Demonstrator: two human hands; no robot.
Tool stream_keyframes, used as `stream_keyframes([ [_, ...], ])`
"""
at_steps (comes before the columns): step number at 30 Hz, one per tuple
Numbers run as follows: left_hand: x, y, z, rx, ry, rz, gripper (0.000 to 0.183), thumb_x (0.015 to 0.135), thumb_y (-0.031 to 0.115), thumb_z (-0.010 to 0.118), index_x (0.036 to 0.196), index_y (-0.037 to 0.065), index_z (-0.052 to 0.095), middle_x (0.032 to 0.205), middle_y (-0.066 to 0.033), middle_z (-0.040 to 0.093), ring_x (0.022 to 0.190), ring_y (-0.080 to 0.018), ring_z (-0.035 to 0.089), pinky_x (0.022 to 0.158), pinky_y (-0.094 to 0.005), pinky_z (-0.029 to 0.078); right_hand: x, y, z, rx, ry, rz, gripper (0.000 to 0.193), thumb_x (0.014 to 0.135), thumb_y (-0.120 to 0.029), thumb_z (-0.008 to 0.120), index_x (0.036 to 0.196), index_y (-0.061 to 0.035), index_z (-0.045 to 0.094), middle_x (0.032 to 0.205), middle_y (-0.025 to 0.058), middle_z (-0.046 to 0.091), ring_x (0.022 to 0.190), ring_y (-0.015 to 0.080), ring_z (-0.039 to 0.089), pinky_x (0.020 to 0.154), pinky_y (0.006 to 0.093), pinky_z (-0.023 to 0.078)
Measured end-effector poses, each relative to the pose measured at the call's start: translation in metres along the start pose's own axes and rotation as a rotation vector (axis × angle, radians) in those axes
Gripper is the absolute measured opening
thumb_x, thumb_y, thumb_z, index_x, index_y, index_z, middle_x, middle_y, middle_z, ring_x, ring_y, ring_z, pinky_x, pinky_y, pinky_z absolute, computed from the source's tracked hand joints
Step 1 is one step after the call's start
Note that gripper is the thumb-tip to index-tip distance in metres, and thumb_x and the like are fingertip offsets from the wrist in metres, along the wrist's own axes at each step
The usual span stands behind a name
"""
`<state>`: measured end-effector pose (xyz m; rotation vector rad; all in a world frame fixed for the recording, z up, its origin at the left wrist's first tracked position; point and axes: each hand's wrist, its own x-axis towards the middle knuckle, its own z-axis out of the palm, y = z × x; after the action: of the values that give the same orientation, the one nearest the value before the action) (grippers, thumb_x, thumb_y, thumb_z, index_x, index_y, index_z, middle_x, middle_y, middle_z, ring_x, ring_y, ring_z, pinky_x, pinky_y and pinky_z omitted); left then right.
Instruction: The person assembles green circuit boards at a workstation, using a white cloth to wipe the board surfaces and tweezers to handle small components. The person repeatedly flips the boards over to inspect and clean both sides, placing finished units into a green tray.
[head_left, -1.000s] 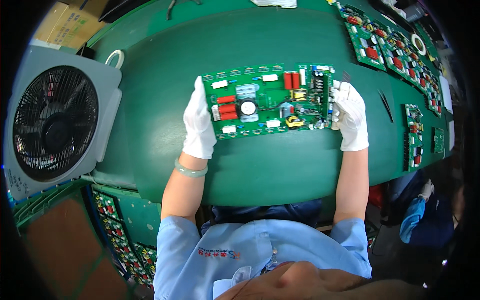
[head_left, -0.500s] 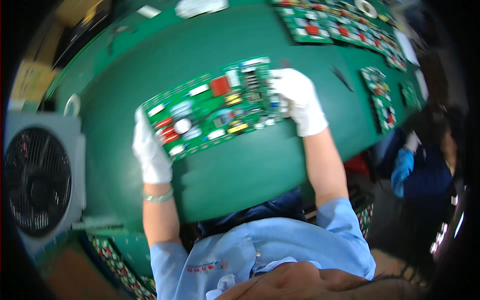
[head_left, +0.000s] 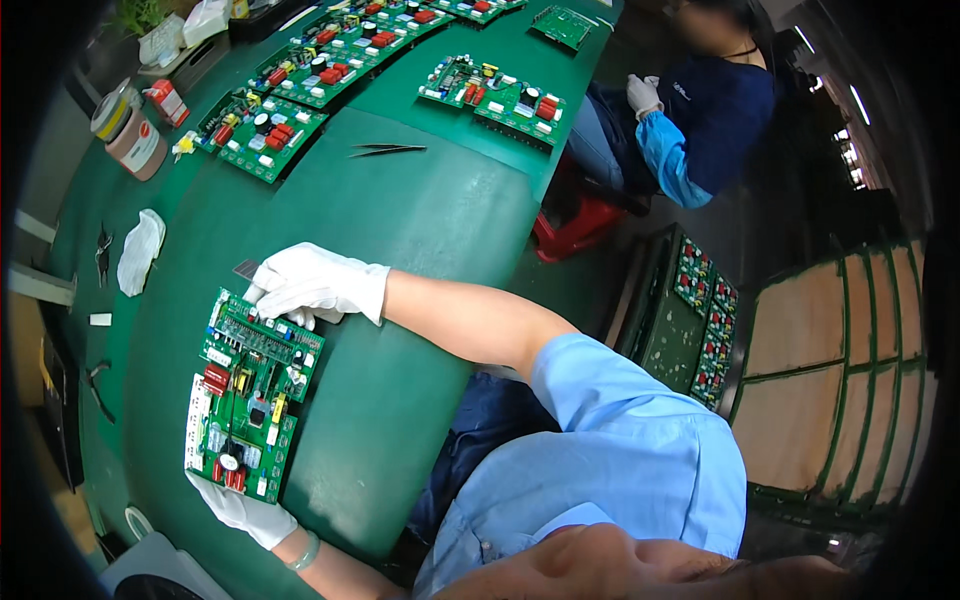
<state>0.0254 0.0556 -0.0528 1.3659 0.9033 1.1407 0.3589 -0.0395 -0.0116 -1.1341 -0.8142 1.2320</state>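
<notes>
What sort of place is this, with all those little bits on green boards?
Probably an electronics workshop or factory. The gloved left hand and right hand hold a circuit board, more boards line the table, and tweezers lie nearby.

circuit boards [head_left: 246, 398] and tweezers [head_left: 408, 149] mark this as an electronics workshop.

A pale blue short-sleeved shirt [head_left: 630, 445] goes with 2 white gloves [head_left: 325, 282] and 1 green bangle [head_left: 307, 553].
</notes>
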Motion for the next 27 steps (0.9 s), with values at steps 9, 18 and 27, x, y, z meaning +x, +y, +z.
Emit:
stream_keyframes([
  [9, -0.003, 0.022, 0.021, -0.014, 0.086, -0.112, 0.067, 0.091, 0.017, 0.039, 0.151, -0.011, 0.027, 0.148, -0.0239, 0.042, 0.132, -0.0351, 0.048, 0.113, -0.0474, 0.039, 0.004, 0.005, 0.001, 0.021, -0.014, 0.004, 0.029, 0.089, -0.014, 0.075, 0.111, 0.0031, 0.068, 0.082, 0.0043, 0.068, 0.056, 0.0045, 0.057, 0.048, 0.0207, 0.051],
  [18, -0.005, 0.012, 0.011, 0.119, 0.058, -0.029, 0.058, 0.098, 0.013, 0.035, 0.151, -0.010, 0.029, 0.147, -0.0227, 0.044, 0.129, -0.0323, 0.051, 0.111, -0.0451, 0.041, 0.006, 0.008, -0.002, 0.006, -0.021, 0.005, 0.030, 0.089, -0.016, 0.075, 0.112, 0.0023, 0.068, 0.084, 0.0037, 0.068, 0.058, 0.0043, 0.057, 0.049, 0.0214, 0.051],
  [27, -0.005, 0.025, 0.022, 0.106, 0.037, -0.063, 0.055, 0.102, 0.016, 0.034, 0.150, -0.010, 0.031, 0.143, -0.0199, 0.049, 0.125, -0.0287, 0.054, 0.109, -0.0422, 0.043, 0.006, 0.009, -0.002, 0.001, -0.014, -0.011, 0.029, 0.088, -0.018, 0.076, 0.109, 0.0006, 0.069, 0.083, 0.0045, 0.069, 0.057, 0.0069, 0.060, 0.048, 0.0230, 0.053],
])
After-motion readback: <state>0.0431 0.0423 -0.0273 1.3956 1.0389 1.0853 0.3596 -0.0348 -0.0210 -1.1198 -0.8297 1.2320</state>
